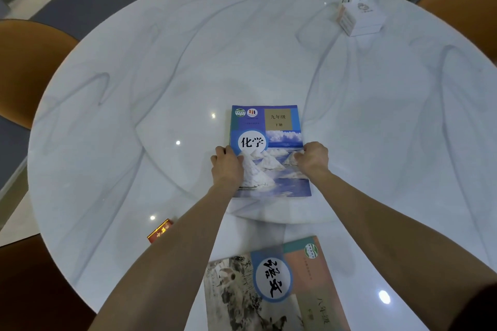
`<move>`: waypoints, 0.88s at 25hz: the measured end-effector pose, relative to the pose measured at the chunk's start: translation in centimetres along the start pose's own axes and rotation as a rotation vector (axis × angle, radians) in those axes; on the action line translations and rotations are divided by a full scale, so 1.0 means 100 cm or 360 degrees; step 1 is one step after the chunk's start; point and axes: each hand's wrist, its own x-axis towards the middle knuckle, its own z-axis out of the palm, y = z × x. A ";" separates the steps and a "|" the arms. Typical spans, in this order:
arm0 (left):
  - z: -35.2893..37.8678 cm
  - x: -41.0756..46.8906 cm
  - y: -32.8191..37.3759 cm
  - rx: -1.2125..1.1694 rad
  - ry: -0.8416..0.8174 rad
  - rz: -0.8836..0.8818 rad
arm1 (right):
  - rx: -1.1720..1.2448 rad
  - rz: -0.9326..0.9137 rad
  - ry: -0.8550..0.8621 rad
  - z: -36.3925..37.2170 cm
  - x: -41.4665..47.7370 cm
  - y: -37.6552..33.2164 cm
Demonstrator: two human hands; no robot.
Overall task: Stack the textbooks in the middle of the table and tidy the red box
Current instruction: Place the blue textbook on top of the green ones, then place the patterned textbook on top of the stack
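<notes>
Both hands grip the blue chemistry textbook with a white salt-mound cover: left hand curled on its left edge, right hand curled on its right edge, fingers closed onto the cover. Book lies flat (or nearly, can't tell if any edge is lifted) on the round white marble-look table, roughly mid-table.

Second book, a green-and-beige textbook with an ink-painting cover, lies nearer the person, below and between the forearms, well apart from the blue one. Not stacked yet.

Small red box with gold print sits just outside the left forearm, partly hidden by it, near the table's edge. Looks untouched.

White tissue box far beyond the right hand, not part of the task.

Progress, as judged: first book placed or being squared at centre; remaining: bring the green book onto it, then deal with the red box. Roughly a third done.
</notes>
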 end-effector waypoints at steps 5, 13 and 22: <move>-0.002 0.001 -0.002 0.0099 -0.0051 0.0072 | -0.0041 0.0031 -0.0054 -0.003 0.001 -0.004; -0.017 -0.028 -0.004 0.0256 0.0159 0.0401 | -0.0259 -0.0052 0.0043 -0.009 -0.047 0.021; -0.004 -0.087 0.002 0.0371 0.0013 0.0931 | -0.0359 -0.0259 0.0098 -0.011 -0.130 0.049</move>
